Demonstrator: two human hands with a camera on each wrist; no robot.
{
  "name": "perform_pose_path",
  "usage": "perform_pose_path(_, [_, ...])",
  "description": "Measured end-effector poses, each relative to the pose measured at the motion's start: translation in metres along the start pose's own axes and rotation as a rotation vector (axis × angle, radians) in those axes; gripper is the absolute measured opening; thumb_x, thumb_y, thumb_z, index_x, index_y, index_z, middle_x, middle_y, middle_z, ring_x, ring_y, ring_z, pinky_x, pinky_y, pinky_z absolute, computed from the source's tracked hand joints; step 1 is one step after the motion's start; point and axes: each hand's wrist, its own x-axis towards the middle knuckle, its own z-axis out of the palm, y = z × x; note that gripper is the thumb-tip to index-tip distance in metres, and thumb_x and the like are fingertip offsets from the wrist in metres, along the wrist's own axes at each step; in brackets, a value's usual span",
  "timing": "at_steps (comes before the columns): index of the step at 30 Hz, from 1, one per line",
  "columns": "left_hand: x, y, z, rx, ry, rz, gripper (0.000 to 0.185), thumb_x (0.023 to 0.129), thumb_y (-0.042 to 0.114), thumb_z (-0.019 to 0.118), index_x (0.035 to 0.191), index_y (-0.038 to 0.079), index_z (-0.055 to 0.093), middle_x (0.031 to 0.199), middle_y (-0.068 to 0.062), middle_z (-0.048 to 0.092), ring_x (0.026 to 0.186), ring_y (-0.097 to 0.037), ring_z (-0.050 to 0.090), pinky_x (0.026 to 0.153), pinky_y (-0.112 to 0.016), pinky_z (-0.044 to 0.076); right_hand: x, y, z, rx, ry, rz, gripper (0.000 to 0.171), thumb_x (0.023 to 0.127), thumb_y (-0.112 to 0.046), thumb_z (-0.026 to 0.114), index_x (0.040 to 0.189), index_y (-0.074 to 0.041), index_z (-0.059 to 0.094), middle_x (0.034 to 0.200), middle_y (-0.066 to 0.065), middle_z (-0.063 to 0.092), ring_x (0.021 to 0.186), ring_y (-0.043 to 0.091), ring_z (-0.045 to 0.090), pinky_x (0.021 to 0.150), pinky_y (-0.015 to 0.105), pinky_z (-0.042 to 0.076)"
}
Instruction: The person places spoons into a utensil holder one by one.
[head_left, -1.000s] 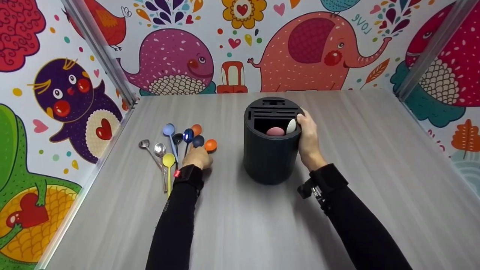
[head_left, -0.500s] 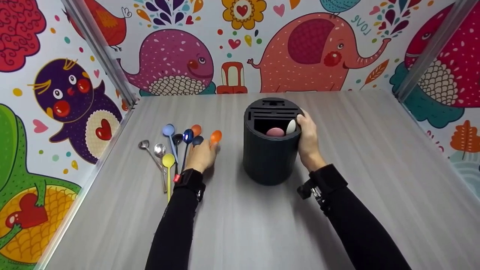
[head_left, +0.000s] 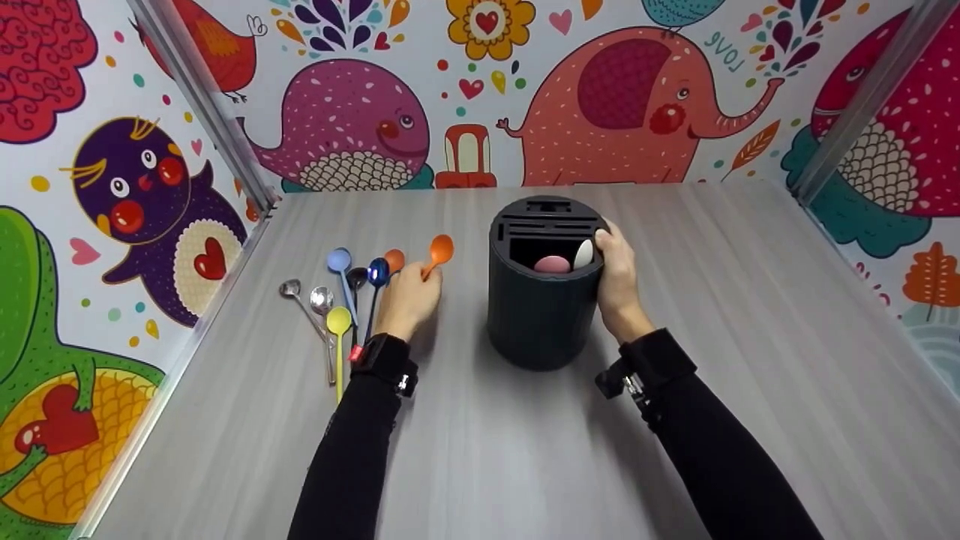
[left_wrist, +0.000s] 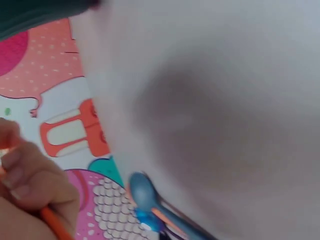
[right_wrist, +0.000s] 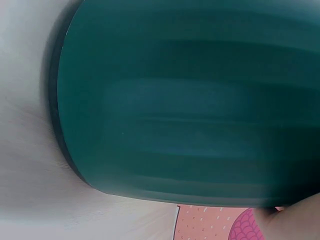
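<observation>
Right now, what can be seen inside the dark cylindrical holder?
The dark holder shows a pink rounded end and a white end in its large front compartment. Whatever lies below them, including the compartment's floor, is hidden from view.

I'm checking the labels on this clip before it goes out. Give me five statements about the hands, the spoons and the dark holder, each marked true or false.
1. The left hand holds an orange spoon. True.
2. The right hand grips the dark holder near its rim. True.
3. The yellow spoon stands in the holder. False: it lies on the table.
4. A pink end and a white end show in the holder's large opening. True.
5. The holder lies on its side. False: it stands on its base.
</observation>
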Motion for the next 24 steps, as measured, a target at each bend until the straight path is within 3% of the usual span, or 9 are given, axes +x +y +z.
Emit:
perform_pose_path(7, [0.002,0.033,-0.009,-0.199,0.087,0.071,0.046,0.098,0.026,0.054,0.057,0.019,0.034,0.055,0.005,0.030,0.051,-0.014,0.029,0.052,-0.029,0.020,0.000,0.000,0.001,0.002,-0.004,-0.010,0.048,0.099,-0.021,0.039,0.137,0.002,0.058,0.131,0.015,0.061,0.120,0.019,0.054,0.106,0.032,0.036])
perform_pose_path(15, [-0.003,0.073,-0.024,-0.379,0.110,0.186,0.048,0.101,0.023,0.058,0.058,0.019,0.036,0.055,0.005,0.030,0.051,-0.013,0.028,0.052,-0.027,0.019,-0.001,0.001,0.001,0.008,-0.011,-0.005,0.048,0.099,-0.020,0.038,0.137,0.001,0.058,0.131,0.014,0.062,0.120,0.019,0.054,0.107,0.032,0.036])
perform_pose_path(24, [-0.008,0.123,-0.039,-0.778,0.143,0.207,0.048,0.104,0.019,0.054,0.059,0.019,0.036,0.053,0.005,0.031,0.049,-0.009,0.027,0.049,-0.025,0.018,0.000,0.000,0.001,0.019,-0.003,-0.005,0.047,0.098,-0.020,0.040,0.135,0.001,0.059,0.129,0.013,0.063,0.118,0.019,0.055,0.105,0.032,0.037])
